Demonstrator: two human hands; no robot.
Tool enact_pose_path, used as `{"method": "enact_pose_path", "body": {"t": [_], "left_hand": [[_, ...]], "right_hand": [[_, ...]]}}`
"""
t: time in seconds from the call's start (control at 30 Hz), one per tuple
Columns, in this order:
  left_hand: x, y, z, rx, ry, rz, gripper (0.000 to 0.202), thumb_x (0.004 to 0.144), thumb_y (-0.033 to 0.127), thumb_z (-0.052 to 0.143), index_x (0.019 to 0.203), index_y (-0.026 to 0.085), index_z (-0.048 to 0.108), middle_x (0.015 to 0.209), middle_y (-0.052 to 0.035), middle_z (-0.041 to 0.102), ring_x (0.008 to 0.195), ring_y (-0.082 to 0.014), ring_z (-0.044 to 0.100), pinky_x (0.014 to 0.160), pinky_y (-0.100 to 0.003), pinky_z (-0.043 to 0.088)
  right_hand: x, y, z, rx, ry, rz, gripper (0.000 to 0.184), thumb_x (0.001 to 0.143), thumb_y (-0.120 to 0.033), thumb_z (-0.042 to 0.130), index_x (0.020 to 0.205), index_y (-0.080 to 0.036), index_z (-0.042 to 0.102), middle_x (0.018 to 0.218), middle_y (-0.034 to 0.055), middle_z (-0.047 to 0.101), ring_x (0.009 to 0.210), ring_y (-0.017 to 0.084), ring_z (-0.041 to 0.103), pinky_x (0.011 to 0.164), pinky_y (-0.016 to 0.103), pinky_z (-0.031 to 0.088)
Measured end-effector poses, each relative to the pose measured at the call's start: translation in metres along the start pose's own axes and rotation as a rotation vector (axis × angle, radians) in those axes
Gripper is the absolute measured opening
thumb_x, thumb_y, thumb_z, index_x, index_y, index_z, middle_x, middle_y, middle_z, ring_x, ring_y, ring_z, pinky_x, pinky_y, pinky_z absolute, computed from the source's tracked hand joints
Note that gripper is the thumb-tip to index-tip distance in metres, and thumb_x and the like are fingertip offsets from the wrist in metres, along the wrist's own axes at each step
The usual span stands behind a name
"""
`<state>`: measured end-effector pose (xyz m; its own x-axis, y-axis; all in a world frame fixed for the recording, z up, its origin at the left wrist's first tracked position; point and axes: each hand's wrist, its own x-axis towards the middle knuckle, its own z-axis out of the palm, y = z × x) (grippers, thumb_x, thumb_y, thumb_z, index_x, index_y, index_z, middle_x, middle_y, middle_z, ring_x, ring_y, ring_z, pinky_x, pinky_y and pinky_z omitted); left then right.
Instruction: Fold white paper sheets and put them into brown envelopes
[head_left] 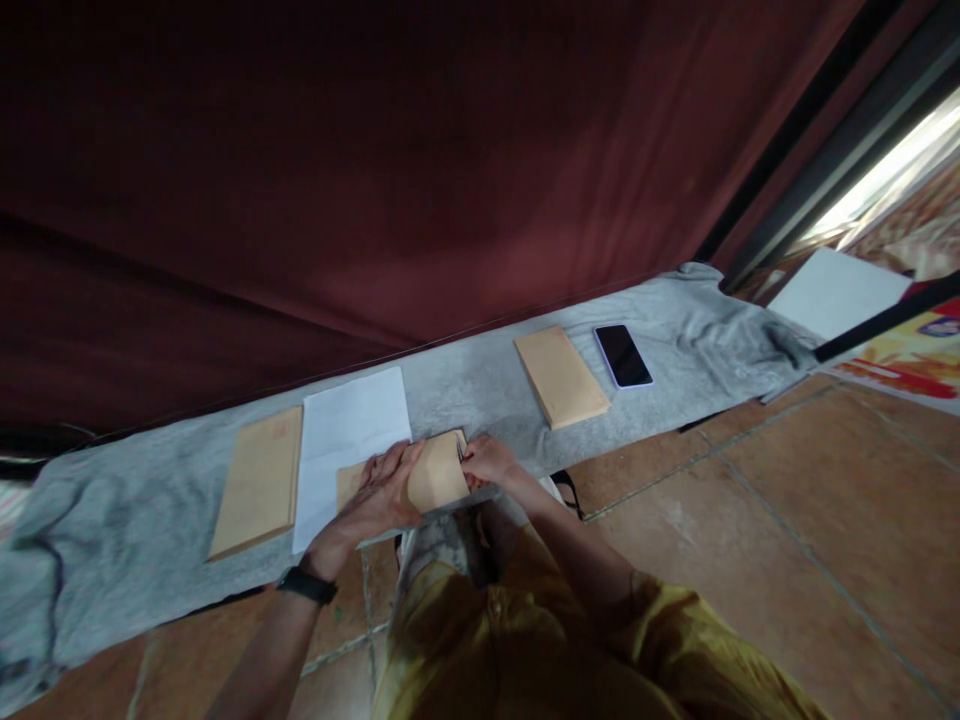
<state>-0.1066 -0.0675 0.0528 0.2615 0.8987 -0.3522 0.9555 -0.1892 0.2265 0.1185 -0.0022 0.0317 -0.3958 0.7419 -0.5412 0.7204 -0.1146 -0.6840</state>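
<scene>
A brown envelope (436, 473) lies on the grey cloth (480, 375) just in front of me. My left hand (382, 490) rests flat on its left half, fingers stretched out, pressing it down. My right hand (489, 462) is closed at the envelope's right open end, pinching its edge or something thin there that I cannot make out. A white sheet of paper (349, 432) lies under and beside the envelope on the left. A black band sits on my left wrist.
A stack of brown envelopes (259, 482) lies at the left, another brown stack (561, 376) at the right, with a dark phone (622, 355) beside it. A dark red curtain hangs behind the cloth. Tiled floor and my yellow-clad knees are below.
</scene>
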Motion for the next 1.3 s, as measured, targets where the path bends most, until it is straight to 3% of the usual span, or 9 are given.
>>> {"method": "enact_pose_path", "body": {"t": [0.17, 0.4, 0.6, 1.03, 1.3], "left_hand": [[-0.001, 0.003, -0.005, 0.004, -0.024, 0.004, 0.112, 0.068, 0.038, 0.074, 0.160, 0.022, 0.011, 0.163, -0.0188, 0.024, 0.152, -0.0338, 0.021, 0.121, -0.054, 0.017], [0.001, -0.007, 0.004, -0.003, -0.003, 0.030, 0.115, 0.067, 0.038, 0.076, 0.160, 0.025, 0.010, 0.162, -0.0166, 0.025, 0.151, -0.0342, 0.022, 0.121, -0.053, 0.019], [0.001, -0.009, 0.007, -0.020, 0.038, 0.048, 0.116, 0.066, 0.037, 0.078, 0.160, 0.027, 0.011, 0.161, -0.0155, 0.028, 0.150, -0.0355, 0.026, 0.121, -0.054, 0.020], [0.001, -0.004, 0.002, -0.017, 0.011, 0.017, 0.118, 0.066, 0.038, 0.079, 0.160, 0.026, 0.011, 0.163, -0.0165, 0.026, 0.152, -0.0344, 0.023, 0.122, -0.052, 0.019], [0.000, -0.008, 0.004, 0.022, -0.023, 0.009, 0.108, 0.069, 0.044, 0.079, 0.160, 0.027, 0.022, 0.167, -0.0178, 0.018, 0.154, -0.0381, 0.017, 0.121, -0.058, 0.018]], "right_hand": [[0.002, -0.002, -0.005, -0.008, -0.060, -0.029, 0.019, 0.081, -0.015, 0.066, 0.063, -0.013, 0.071, 0.060, 0.0037, 0.069, 0.051, 0.013, 0.060, 0.052, 0.020, 0.046], [-0.005, -0.008, -0.008, -0.109, 0.028, -0.089, 0.014, 0.084, -0.013, 0.064, 0.083, -0.014, 0.077, 0.076, 0.0058, 0.075, 0.069, 0.016, 0.068, 0.065, 0.021, 0.048], [-0.017, 0.001, 0.003, -0.141, 0.145, -0.093, 0.024, 0.094, -0.020, 0.055, 0.102, -0.018, 0.077, 0.100, 0.0071, 0.078, 0.090, 0.016, 0.071, 0.073, 0.018, 0.048], [-0.018, 0.008, 0.016, -0.164, 0.198, -0.037, 0.024, 0.092, -0.025, 0.057, 0.102, -0.018, 0.078, 0.104, 0.0102, 0.077, 0.095, 0.020, 0.072, 0.076, 0.023, 0.050], [-0.020, 0.007, 0.020, -0.158, 0.231, -0.022, 0.024, 0.092, -0.025, 0.057, 0.105, -0.018, 0.076, 0.109, 0.0108, 0.076, 0.098, 0.022, 0.072, 0.079, 0.026, 0.051]]}}
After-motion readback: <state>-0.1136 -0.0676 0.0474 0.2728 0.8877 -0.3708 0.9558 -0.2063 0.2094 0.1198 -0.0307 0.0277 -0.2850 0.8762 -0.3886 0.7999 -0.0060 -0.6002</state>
